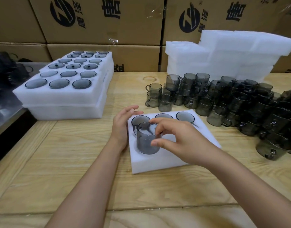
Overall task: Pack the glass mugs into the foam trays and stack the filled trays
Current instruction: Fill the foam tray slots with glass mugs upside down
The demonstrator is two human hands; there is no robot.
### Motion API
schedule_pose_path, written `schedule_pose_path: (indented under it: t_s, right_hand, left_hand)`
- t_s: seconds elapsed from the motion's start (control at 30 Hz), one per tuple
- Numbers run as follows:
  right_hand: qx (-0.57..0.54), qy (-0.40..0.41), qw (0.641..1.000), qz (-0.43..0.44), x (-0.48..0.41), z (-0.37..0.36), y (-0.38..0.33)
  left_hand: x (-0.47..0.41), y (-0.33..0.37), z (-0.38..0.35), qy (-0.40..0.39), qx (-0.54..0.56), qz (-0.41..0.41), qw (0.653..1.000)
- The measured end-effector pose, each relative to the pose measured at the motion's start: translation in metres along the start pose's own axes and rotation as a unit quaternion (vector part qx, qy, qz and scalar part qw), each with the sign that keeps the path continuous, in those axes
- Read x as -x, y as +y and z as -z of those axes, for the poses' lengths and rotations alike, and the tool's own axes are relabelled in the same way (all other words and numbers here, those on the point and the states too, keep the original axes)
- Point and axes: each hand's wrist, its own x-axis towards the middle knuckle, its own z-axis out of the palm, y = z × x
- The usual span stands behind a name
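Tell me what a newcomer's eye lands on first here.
First, the right hand gripping a smoky glass mug at the front-left pocket of the foam tray at centre, the open left hand at the tray's left edge. Next, the crowd of loose mugs stacked along the right, then the filled trays stacked at left.

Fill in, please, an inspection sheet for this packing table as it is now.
Surface: wooden table, a ring mark near the back.
Job's things: foam tray with three mugs seated in its back row; a fourth mug partly in the front left cavity; stack of filled trays at left; loose mugs piled at right; spare foam behind them.
Clutter: nothing seen.
Hands: left hand open at the tray's left edge; right hand pinches the fourth mug.
Cables: nothing seen.
Surroundings: cardboard boxes behind the table.
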Motion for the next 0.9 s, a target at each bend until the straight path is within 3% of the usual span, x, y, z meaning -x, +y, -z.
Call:
schedule_pose_path:
  t_s: [0.23,0.37,0.53,0.63,0.83,0.9]
  right_hand:
    - [0.123,-0.032,0.992,0.018,-0.006,-0.012,-0.004]
    - [0.143,-0.046,0.989,-0.015,0.001,-0.018,0.001]
    - [0.097,-0.037,0.994,-0.039,-0.001,-0.014,0.002]
    - [0.043,0.038,0.996,-0.064,-0.02,-0.016,0.003]
    - [0.265,-0.012,0.949,-0.168,-0.05,-0.046,0.017]
    - [0.317,-0.02,0.93,-0.187,-0.048,-0.054,0.023]
  left_hand:
    - [0.001,0.002,-0.001,-0.002,-0.032,-0.019,0.999]
    - [0.005,0.005,-0.002,-0.01,-0.038,-0.002,0.999]
    - [0.011,0.025,-0.004,-0.037,-0.207,-0.079,0.974]
    - [0.013,0.03,-0.013,-0.022,-0.361,-0.098,0.927]
    - [0.015,0.019,-0.018,0.009,-0.627,0.039,0.778]
    - [0.016,0.014,-0.02,0.015,-0.644,0.054,0.763]
